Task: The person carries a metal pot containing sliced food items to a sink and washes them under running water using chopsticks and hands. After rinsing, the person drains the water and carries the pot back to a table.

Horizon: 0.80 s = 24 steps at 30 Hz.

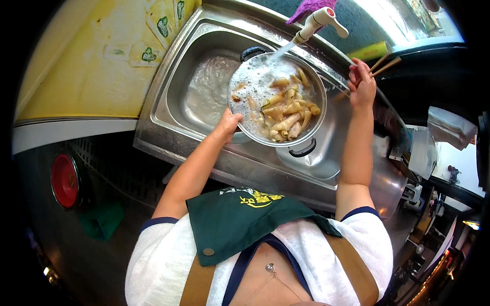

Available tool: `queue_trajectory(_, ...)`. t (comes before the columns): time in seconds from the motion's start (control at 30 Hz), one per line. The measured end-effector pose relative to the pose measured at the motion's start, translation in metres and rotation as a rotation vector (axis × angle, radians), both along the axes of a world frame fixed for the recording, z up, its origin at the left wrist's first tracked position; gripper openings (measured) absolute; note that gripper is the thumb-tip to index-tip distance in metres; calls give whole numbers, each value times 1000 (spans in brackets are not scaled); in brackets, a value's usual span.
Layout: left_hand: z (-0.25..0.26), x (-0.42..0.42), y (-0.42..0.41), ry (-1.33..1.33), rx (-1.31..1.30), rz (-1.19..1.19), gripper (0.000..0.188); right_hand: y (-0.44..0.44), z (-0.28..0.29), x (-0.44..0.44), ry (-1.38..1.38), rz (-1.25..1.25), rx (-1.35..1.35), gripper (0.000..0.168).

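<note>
A round metal pot rests over the double sink, tilted slightly, with black handles at its upper left and lower right. It holds foamy water and a heap of pale, tube-like food pieces; their exact kind is unclear. My left hand grips the pot's left rim, thumb on top. From a white tap with a lever, water streams into the pot's upper part. Off to the pot's right, my right hand holds a pair of wooden chopsticks, their thicker ends pointing up and right.
Water swirls in the left sink basin; the right basin lies partly under the pot. A purple cloth hangs behind the tap. Left stands a yellow surface. A red basin sits low at the left. Plastic bags are at the right.
</note>
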State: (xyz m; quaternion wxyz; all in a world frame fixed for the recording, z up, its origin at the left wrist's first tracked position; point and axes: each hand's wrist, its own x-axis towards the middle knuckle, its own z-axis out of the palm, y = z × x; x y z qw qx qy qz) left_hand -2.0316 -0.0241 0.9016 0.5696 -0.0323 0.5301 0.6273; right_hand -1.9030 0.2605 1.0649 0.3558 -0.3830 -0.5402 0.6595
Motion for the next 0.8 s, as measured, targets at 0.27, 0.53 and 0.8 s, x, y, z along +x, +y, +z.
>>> queue_trajectory(0.27,-1,-11,-6,68,-2,-159,54,-62,-94,56,-801,134,131,22)
queue_trajectory(0.53,34,-47,50,1818,-180,-420,63,-60,-89,33,-640,82,-55,14)
queue_trajectory(0.8,6,-59,115,1516,-30,-685,60,-50,-102,23,-565,55,-163,12)
